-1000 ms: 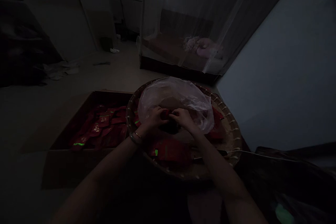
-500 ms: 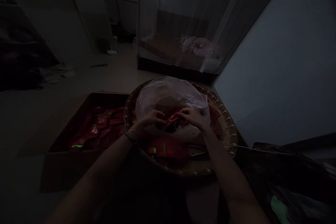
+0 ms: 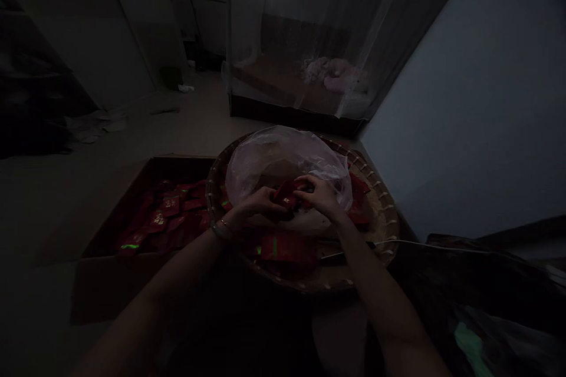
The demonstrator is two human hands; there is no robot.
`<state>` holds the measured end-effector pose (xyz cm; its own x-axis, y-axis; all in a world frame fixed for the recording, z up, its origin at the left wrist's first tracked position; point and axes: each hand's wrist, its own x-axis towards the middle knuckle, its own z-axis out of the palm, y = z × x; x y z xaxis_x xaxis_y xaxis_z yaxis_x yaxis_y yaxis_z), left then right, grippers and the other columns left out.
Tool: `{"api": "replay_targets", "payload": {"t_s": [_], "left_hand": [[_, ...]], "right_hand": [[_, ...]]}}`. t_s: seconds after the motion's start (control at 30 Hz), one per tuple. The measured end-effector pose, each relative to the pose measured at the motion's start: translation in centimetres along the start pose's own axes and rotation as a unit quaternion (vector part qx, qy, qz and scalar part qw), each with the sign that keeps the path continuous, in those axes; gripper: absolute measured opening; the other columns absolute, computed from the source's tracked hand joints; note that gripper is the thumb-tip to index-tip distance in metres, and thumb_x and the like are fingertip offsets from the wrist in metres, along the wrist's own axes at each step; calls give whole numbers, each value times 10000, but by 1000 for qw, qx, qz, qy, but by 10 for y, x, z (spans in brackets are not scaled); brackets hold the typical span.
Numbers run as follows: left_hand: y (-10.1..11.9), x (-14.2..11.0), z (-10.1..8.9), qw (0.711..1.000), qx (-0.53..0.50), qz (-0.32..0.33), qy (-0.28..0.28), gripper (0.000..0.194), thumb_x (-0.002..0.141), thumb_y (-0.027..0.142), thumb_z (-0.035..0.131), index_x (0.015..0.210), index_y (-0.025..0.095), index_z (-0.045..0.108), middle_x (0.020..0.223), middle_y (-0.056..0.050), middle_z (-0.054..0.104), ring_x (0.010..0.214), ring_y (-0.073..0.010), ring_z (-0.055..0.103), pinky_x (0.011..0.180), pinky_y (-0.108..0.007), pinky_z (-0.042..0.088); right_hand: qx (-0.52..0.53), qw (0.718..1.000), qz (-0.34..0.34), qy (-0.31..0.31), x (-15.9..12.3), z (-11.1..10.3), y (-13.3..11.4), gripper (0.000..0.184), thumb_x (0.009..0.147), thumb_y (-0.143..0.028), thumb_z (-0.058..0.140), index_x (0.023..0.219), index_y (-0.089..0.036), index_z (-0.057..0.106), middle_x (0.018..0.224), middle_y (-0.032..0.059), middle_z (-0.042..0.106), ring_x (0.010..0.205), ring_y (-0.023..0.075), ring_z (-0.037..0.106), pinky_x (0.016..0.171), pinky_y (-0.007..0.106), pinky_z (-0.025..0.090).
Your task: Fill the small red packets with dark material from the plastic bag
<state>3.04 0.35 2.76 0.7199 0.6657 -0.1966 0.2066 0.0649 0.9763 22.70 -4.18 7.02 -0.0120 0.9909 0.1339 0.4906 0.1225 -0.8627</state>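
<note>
Head view: two hands are seen over one round bamboo tray [image 3: 389,218]. The left hand [image 3: 256,203], with two bangles [image 3: 220,228] at its wrist, and the right hand [image 3: 321,195] are closed together on one red packet [image 3: 286,194], held above the middle of the tray. More red packets [image 3: 287,248] are laid in the tray, below one clear plastic bag [image 3: 276,156]. Beside the tray's left rim, one cardboard box [image 3: 115,288] is filled with further red packets [image 3: 161,221], too many to count in the dim light. One sheer net [image 3: 309,29] is hung farther off.
</note>
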Motion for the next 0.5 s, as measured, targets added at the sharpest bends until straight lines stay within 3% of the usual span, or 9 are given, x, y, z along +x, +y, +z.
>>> {"api": "replay_targets", "payload": {"t_s": [0.1, 0.2, 0.37, 0.5], "left_hand": [[0, -2, 1, 1000, 25, -5, 4, 449, 569, 313, 808, 946, 102, 684, 749, -29, 664, 610, -128, 603, 566, -224, 485], [5, -4, 0, 999, 30, -14, -17, 447, 550, 328, 816, 906, 97, 677, 703, -17, 638, 570, -119, 578, 521, -211, 455], [13, -3, 0, 1000, 7, 23, 6, 477, 754, 565, 605, 710, 92, 651, 519, 19, 489, 451, -64, 405, 427, -186, 311], [13, 0, 6, 999, 2, 23, 43, 483, 767, 568, 588, 706, 93, 657, 511, 27, 468, 461, -56, 369, 434, -183, 272]], "right_hand": [[22, 999, 23, 8, -3, 2, 2, 303, 667, -296, 675, 933, -151, 665, 780, 41, 688, 673, 156, 634, 582, 253, 507], [15, 1000, -1, 18, -6, 5, 6, 268, 680, -308, 656, 899, -155, 671, 805, 47, 694, 673, 158, 632, 581, 257, 503], [5, 1000, -7, -6, -10, 5, 10, 340, 678, -326, 674, 970, -152, 675, 750, 29, 684, 632, 148, 615, 560, 247, 485], [41, 999, 12, -8, -13, 4, 10, 369, 656, -338, 701, 969, -145, 667, 696, 18, 669, 560, 135, 598, 524, 245, 488]]}}
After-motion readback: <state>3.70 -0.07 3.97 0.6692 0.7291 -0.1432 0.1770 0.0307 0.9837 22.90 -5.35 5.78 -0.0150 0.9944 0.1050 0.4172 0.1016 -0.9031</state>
